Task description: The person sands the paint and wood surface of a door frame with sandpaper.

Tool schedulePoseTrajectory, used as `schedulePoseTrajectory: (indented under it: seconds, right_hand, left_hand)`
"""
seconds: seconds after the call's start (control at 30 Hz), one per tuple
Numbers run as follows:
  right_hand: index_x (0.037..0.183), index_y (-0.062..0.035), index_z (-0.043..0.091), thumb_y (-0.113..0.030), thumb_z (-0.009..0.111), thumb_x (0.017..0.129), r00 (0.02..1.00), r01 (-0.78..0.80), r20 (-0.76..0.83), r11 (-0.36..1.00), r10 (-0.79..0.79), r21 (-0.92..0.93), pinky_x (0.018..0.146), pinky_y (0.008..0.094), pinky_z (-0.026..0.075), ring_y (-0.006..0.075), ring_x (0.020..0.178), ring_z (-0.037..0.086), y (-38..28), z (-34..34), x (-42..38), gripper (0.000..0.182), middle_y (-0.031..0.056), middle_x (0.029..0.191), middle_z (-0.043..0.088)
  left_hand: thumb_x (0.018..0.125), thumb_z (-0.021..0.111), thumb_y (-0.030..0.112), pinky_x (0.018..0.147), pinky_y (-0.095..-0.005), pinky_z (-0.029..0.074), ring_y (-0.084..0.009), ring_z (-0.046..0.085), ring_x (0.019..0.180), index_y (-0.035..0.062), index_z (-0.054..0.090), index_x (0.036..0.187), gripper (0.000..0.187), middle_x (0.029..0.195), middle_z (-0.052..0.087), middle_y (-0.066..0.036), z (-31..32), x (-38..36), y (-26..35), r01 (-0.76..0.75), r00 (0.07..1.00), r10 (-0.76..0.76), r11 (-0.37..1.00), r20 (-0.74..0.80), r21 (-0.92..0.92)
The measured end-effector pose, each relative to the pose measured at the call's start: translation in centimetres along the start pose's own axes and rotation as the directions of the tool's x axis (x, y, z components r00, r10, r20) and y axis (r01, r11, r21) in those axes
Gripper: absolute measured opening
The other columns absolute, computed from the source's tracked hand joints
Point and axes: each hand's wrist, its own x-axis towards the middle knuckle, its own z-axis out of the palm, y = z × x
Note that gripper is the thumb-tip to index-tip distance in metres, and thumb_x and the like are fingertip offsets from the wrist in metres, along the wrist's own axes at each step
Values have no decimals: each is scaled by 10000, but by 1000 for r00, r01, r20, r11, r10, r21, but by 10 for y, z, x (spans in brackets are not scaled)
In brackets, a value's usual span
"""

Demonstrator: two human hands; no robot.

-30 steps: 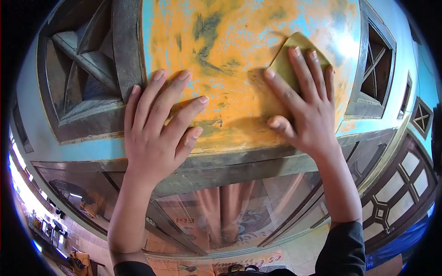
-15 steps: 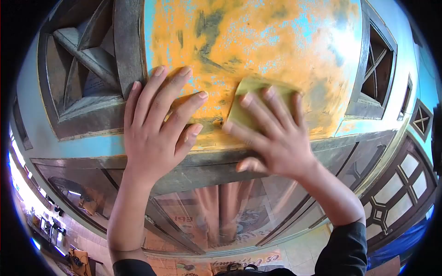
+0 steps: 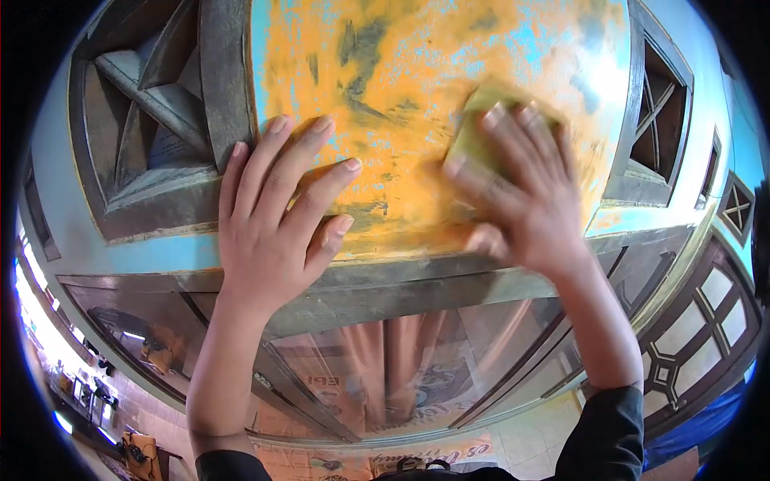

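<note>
An orange wall panel with blue and dark worn patches fills the upper middle. On its lower left edge rests my left hand, fingers spread, with nothing in it. My right hand, slightly blurred, lies with fingers apart over a yellow-green sheet, pressing it flat against the panel. Part of the sheet is hidden under the fingers and palm.
Wooden lattice vents flank the panel, one at the left and one at the right. Below runs a dark wooden beam over glass with curtains behind. A paned door stands at the lower right.
My right hand and the yellow-green sheet have moved up and to the right across the panel. My left hand has stayed almost in place.
</note>
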Motion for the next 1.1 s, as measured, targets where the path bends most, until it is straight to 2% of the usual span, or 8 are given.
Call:
schedulePoseTrajectory:
  seconds: [0.13,0.23,0.4,0.57,0.8,0.87,0.93,1.1]
  right_hand:
    - [1478,-385,533,-826,338,889,989,-138,-39,989,140,48,1198,670,122,384,1504,313,-11,-2,1,762,94,1620,378]
    - [1467,-440,527,-818,332,897,995,57,73,990,-67,128,1210,654,123,353,1504,328,-49,11,-22,711,48,1614,397]
    - [1428,-390,590,-827,386,871,976,-176,-116,982,184,74,1193,661,172,406,1492,322,15,-5,4,737,90,1606,399]
    - [1486,-448,495,-818,383,885,998,53,40,995,-57,90,1206,649,158,375,1491,342,-41,12,-19,714,67,1619,384]
    - [1484,-397,518,-797,371,908,960,-214,-168,974,223,71,1191,677,140,430,1504,284,-7,3,14,717,136,1636,336]
    - [1505,-433,471,-846,219,909,999,-50,1,997,50,58,1196,677,129,375,1528,266,-47,13,4,767,69,1649,333]
    - [1489,-440,493,-833,250,912,999,52,5,996,-52,78,1199,668,140,368,1522,286,-53,16,1,739,54,1640,354]
    - [1478,-428,516,-793,355,909,980,-153,-126,988,154,13,1197,648,177,374,1516,295,-14,-4,38,695,61,1635,358]
  left_hand:
    - [984,550,371,1186,-552,277,-351,388,1466,183,646,1303,382,1533,502,-95,1,0,0,4,1000,-4,1000,-5,-2]
    - [986,547,370,1186,-553,276,-352,387,1466,185,643,1307,382,1533,503,-93,0,0,2,8,1000,-8,1000,2,2]
    - [984,549,381,1186,-553,277,-351,387,1466,182,640,1310,392,1533,502,-93,1,-1,1,1,1000,-1,1000,-2,1]
    - [979,551,407,1189,-544,280,-342,383,1469,132,617,1336,456,1530,504,-94,-2,1,2,10,1000,-10,1000,11,1]
    - [992,517,425,1193,-537,273,-343,385,1466,69,565,1393,539,1557,462,-114,1,1,2,40,999,-41,999,-33,-36]
    - [1004,501,402,1192,-540,271,-341,384,1468,67,556,1409,529,1563,450,-118,1,1,3,64,997,-65,997,-35,-30]
    - [1016,473,366,1196,-543,260,-340,382,1471,65,549,1419,509,1563,451,-119,0,0,3,73,997,-73,997,-17,7]
    - [985,471,236,1215,-582,194,-313,375,1479,112,552,1432,471,1563,453,-84,2,0,3,171,983,-170,985,-64,12]
